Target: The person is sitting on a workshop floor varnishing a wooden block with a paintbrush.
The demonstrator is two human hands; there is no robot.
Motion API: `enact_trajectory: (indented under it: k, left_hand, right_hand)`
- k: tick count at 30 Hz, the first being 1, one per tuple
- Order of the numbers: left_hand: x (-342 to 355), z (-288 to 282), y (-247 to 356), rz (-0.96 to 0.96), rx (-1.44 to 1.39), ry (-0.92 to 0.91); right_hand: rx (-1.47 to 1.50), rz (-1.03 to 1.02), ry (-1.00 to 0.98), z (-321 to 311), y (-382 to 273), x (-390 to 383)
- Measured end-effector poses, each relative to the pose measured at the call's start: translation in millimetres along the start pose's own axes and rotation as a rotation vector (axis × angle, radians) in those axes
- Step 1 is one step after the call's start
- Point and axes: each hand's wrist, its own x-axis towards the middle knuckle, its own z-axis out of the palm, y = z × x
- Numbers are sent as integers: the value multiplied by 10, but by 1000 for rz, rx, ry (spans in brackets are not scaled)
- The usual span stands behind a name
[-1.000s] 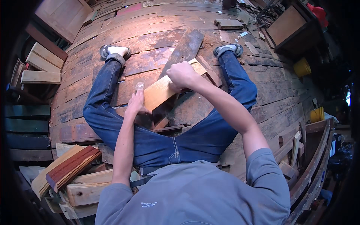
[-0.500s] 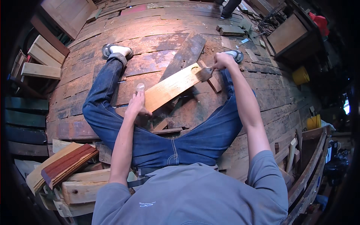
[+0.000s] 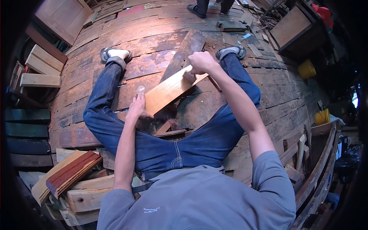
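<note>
Right grip (image 3: 202, 63) wrapped round a brush (image 3: 189, 77), pale board (image 3: 167, 90) beneath, left grip (image 3: 137, 107) at the board's end, its hold unclear

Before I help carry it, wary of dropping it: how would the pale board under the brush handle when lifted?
The pale wooden board is probably stiff, given its straight edges. Its sheen near the brush hints at a slippery surface. Broad and flat, it likely won't roll.

Two hands (image 3: 137, 108) (image 3: 202, 63), one brush (image 3: 189, 77), two buckets (image 3: 307, 69) (image 3: 322, 117) (seemingly)
</note>
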Motion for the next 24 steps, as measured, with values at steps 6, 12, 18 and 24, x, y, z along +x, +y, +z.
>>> enact_trajectory:
  k: [6, 12, 18, 24]
  left_hand:
    - [-18, 14, -47, -5, -12, -6]
    - [30, 32, -1, 27, -5, 37]
    - [-41, 31, -65, -2, -13, 9]
    - [-10, 0, -5, 15, -27, 24]
  right_hand:
    - [193, -68, -95, 128, 258, 75]
    - [278, 196, -113, 762, 1484, 44]
    - [132, 339, -74, 408, 1227, 28]
    - [-34, 285, 120, 343, 693, 130]
